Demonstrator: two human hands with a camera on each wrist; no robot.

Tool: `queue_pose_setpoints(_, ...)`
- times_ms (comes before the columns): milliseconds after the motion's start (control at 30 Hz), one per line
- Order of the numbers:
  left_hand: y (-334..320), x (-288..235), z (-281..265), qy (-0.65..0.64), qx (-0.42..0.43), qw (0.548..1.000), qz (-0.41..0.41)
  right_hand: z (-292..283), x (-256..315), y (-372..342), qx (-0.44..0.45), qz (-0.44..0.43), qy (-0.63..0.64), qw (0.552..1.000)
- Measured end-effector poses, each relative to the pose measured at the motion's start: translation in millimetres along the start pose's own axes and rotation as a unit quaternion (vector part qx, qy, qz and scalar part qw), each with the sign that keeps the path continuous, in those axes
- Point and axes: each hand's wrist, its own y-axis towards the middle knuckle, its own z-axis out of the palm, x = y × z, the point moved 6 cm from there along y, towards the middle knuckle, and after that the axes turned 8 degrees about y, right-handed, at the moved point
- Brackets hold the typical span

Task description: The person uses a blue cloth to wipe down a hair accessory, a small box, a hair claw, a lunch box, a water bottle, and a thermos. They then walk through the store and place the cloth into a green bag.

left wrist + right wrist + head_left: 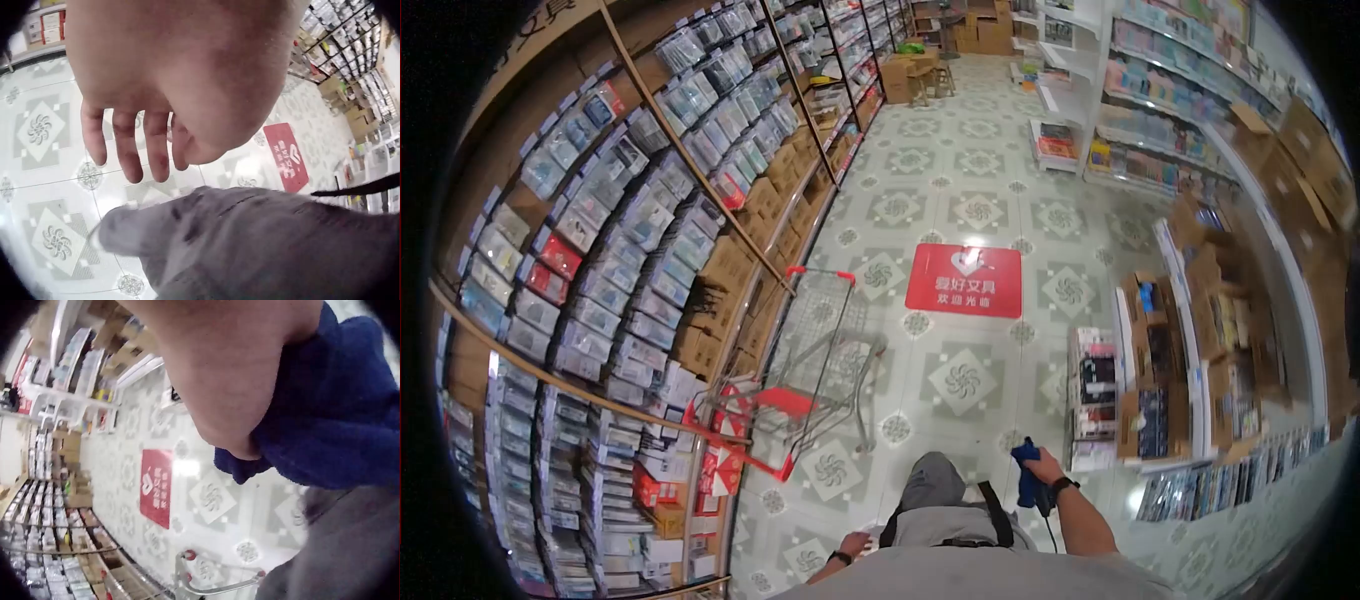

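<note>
A dark blue cloth is gripped in my right hand, out to the right of my legs. The right wrist view shows the bunched cloth against the palm of that hand, with the thumb pressed on it. My left hand hangs low beside my left leg, holding nothing. In the left wrist view the fingers of this hand hang loosely down over the patterned floor, next to a grey trouser leg.
A shopping cart with red trim stands at the left, by shelves of packaged goods. On the floor ahead lies a red mat. Cardboard boxes and stacked books line the right side.
</note>
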Motion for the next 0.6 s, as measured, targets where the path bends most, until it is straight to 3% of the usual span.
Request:
queue_pose_setpoints(33,8,-21,-3,0.229,0.006,0.970,0.080,-3,31,38,0.018,-0.028,0.026,0.999)
queue_pose_setpoints(67,15,-41,-7,0.398,-0.017,0.904,0.156,-8,69,66,0.028,-0.029,0.020,0.999)
queue_pose_setpoints(100,20,-60,-11,0.360,-0.046,0.930,0.068,-16,103,94,0.037,-0.031,0.014,0.999)
queue_pose_setpoints(133,62,-72,-3,0.399,-0.071,0.899,0.167,-13,108,141,0.052,-0.070,0.057,0.995)
queue_pose_setpoints(167,82,-101,-16,0.352,-0.061,0.909,0.214,-24,130,168,0.052,-0.072,0.045,0.995)
queue_pose_setpoints(233,142,-107,-50,0.154,-0.006,0.988,0.024,-44,176,205,0.052,-0.069,0.021,0.996)
queue_pose_setpoints(333,224,-200,-102,-0.014,0.014,0.999,-0.033,-84,171,271,0.070,-0.032,-0.011,0.997)
queue_pose_setpoints(367,249,-245,-104,-0.341,0.103,0.934,-0.008,-102,175,284,0.083,-0.023,-0.031,0.996)
queue_pose_setpoints(400,289,-290,-134,-0.160,0.072,0.983,0.054,-127,188,290,0.101,0.025,-0.056,0.993)
queue_pose_setpoints(433,331,-338,-168,0.076,0.017,0.992,0.103,-148,200,295,0.120,0.073,-0.077,0.987)
queue_pose_setpoints(467,356,-413,-214,0.263,-0.050,0.955,0.129,-162,176,327,0.120,0.048,-0.070,0.989)
queue_pose_setpoints(500,379,-486,-246,0.335,-0.120,0.914,0.194,-186,169,341,0.019,0.047,-0.090,0.995)
queue_pose_setpoints(533,417,-543,-275,0.150,-0.135,0.951,0.235,-202,176,351,0.010,0.088,-0.068,0.994)
queue_pose_setpoints(600,438,-687,-334,0.006,-0.140,0.970,0.201,-218,178,375,-0.064,0.112,0.148,0.980)
